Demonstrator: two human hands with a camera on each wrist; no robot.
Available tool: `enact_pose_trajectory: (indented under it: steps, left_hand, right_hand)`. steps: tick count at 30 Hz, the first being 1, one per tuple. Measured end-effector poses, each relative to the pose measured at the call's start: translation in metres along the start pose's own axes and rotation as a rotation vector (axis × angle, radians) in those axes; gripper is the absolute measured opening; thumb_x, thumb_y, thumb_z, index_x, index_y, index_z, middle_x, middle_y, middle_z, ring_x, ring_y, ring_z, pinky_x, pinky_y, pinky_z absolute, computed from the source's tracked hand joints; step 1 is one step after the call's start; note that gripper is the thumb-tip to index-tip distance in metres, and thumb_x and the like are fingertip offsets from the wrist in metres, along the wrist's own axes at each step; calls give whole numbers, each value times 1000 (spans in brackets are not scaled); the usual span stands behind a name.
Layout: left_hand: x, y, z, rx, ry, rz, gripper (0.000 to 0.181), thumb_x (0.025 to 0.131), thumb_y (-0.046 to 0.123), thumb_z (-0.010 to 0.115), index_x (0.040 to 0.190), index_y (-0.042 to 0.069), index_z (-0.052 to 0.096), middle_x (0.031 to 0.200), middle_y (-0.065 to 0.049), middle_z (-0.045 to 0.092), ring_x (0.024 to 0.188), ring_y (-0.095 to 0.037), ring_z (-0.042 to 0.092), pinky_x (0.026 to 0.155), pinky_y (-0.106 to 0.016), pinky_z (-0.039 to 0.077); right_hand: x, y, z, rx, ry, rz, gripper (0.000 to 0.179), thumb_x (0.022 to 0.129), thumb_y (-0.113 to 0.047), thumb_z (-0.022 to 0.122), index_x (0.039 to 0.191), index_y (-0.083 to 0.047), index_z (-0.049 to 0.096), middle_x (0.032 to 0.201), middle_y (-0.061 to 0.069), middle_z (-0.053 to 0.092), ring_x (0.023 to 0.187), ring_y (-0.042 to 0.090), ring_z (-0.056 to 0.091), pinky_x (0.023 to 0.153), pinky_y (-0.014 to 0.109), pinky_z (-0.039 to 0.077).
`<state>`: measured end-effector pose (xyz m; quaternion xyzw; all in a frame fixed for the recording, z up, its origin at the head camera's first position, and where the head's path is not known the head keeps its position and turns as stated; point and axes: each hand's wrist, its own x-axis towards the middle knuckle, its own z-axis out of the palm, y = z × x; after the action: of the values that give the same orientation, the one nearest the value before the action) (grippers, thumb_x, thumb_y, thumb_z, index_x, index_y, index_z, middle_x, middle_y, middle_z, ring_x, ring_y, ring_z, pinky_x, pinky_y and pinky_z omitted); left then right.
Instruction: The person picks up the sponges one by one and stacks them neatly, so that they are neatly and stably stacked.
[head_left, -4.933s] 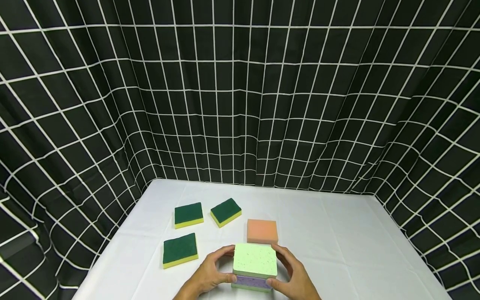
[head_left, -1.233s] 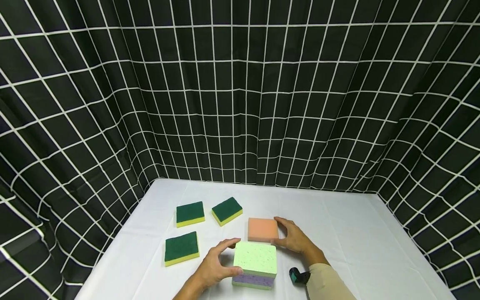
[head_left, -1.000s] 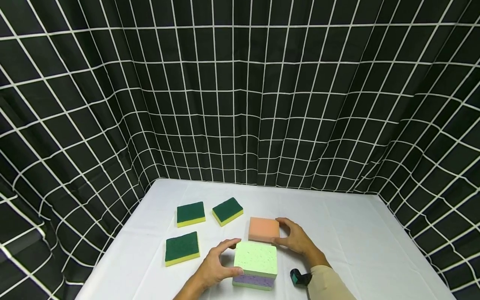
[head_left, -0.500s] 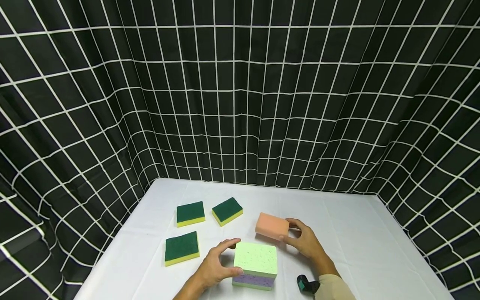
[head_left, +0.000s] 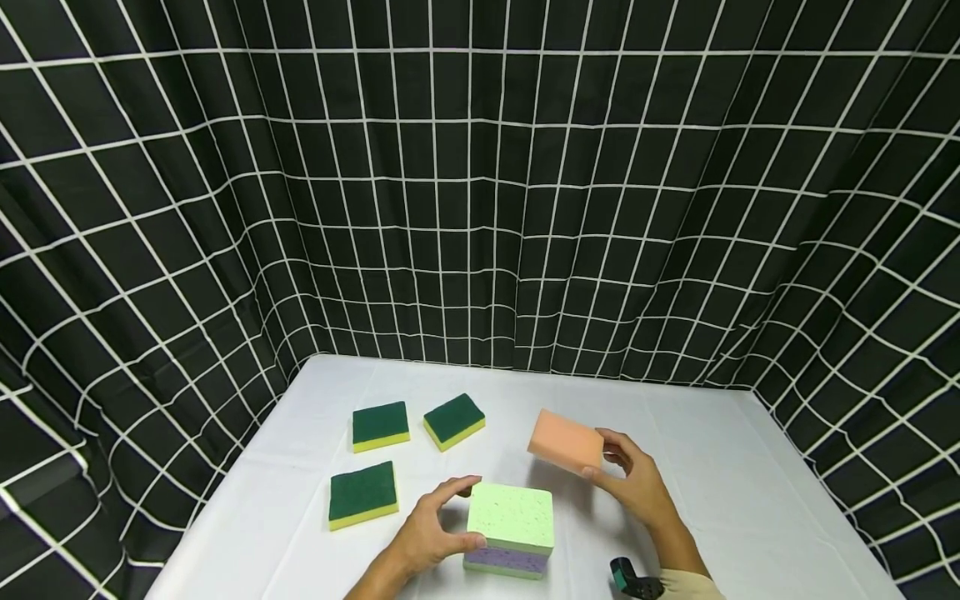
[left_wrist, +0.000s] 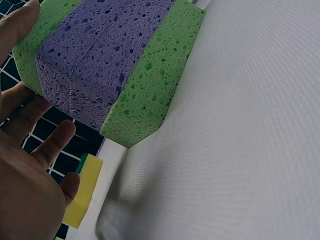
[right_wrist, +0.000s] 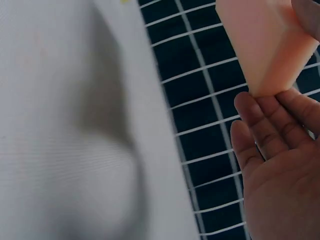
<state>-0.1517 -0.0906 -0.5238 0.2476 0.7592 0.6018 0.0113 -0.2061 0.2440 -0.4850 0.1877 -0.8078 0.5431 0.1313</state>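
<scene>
A stack of sponges sits near the front of the table, with a light green sponge (head_left: 510, 515) on top, purple (left_wrist: 105, 55) in the middle and green (left_wrist: 155, 70) at the bottom. My left hand (head_left: 427, 533) holds the stack's left side, thumb at the front and fingers reaching behind. To the right of the stack, my right hand (head_left: 641, 487) pinches an orange sponge (head_left: 566, 442) by its right end between thumb and fingers. That sponge is tilted and raised above the table, its shadow falling below. In the right wrist view the orange sponge (right_wrist: 265, 45) shows above the fingers.
Several green-and-yellow scouring sponges lie at the left: one nearer (head_left: 363, 496), one behind it (head_left: 381, 425) and one closer to the middle (head_left: 454, 421). The white table (head_left: 720, 467) is enclosed by a black curtain (head_left: 480, 208) with white grid lines.
Earlier both hands held the stack. My right hand then gripped the orange sponge behind it, lifted it, tilted it and carried it rightward. My left hand stays at the stack.
</scene>
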Motion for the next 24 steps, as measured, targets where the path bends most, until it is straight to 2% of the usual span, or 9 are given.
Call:
enact_pose_trajectory:
  steps: [6,15,24]
  left_hand:
    - [0,-1,0,8,0,9,70,76,21,84,138,18,53,122,3,58,114,-20,48,98,-61,30]
    - [0,2,0,16,-2,-12,70,75,16,84,138,18,53,122,1,58,115,-20,47,99,-59,31]
    - [0,0,0,5,-1,11,71,76,21,84,139,18,52,122,3,58,114,-20,49,98,-62,30]
  right_hand:
    - [-2,0,-7,42,10,-118,62,75,6,79,131,5,52,122,19,57,105,12,55,92,18,41]
    - [-8,-26,-12,109,-9,-201,67,73,13,77,133,5,49,126,21,52,111,14,53,95,19,39]
    - [-14,-43,-11,159,-39,-277,71,70,19,74,135,9,46,125,24,50,113,17,53,97,22,39]
